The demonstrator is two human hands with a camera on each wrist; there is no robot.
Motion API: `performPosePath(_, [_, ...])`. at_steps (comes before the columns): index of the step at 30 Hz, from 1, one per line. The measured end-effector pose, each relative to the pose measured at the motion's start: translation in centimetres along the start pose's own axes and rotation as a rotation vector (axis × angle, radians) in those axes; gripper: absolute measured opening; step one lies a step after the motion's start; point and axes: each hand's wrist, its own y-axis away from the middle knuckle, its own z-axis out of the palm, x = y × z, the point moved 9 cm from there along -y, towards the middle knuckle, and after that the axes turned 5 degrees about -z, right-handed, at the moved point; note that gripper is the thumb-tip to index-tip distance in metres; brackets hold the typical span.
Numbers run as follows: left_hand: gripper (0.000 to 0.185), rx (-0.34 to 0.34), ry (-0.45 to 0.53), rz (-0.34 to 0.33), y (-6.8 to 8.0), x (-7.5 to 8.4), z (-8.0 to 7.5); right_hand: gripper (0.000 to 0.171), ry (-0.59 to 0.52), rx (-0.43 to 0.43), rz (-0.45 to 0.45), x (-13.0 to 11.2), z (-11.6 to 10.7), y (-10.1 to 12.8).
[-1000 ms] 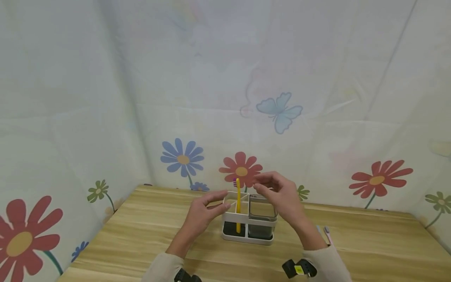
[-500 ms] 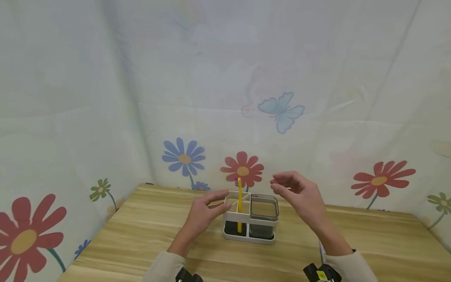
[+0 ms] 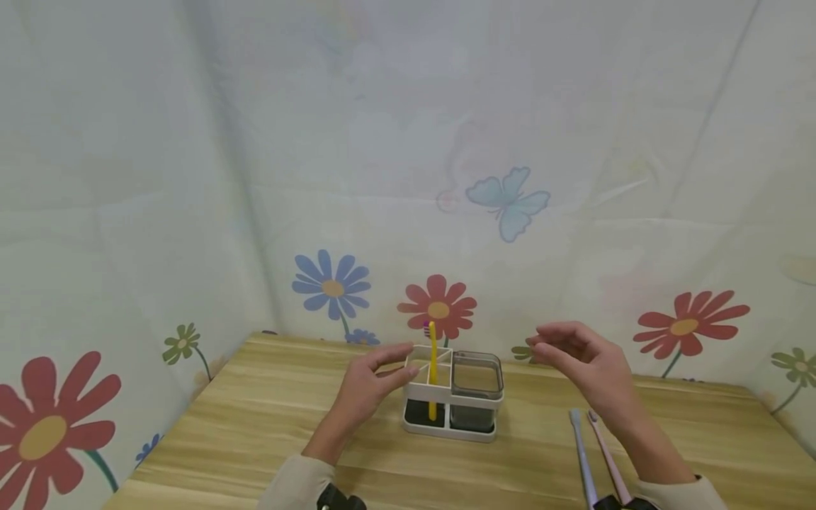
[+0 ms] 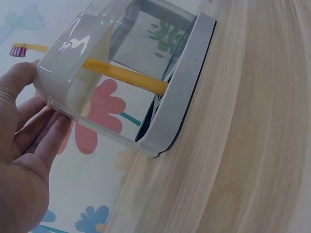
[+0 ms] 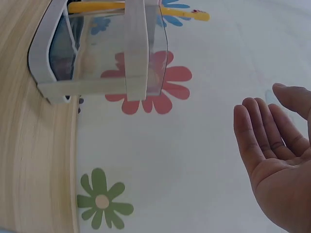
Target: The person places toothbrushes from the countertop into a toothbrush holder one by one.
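Left hand (image 3: 365,392) grip lightly touching holder (image 3: 451,395) rim; right hand (image 3: 589,365) relaxed, empty

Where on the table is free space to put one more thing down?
Bare wood lies left of the holder, toward the table edge, and in front of it. The right is crowded by two toothbrushes and the right hand.
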Motion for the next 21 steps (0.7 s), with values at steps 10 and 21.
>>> performPosePath(10, [0.041,0.013,-0.010,0.006,0.0,-0.1,-0.1,0.025,-0.077,-0.037,0.001,1.0,-1.9,1.2])
performPosePath(21, [0.042,0.014,-0.010,-0.004,-0.1,-0.3,-0.1,0.026,0.008,-0.059,0.106,3.4,-5.0,3.8])
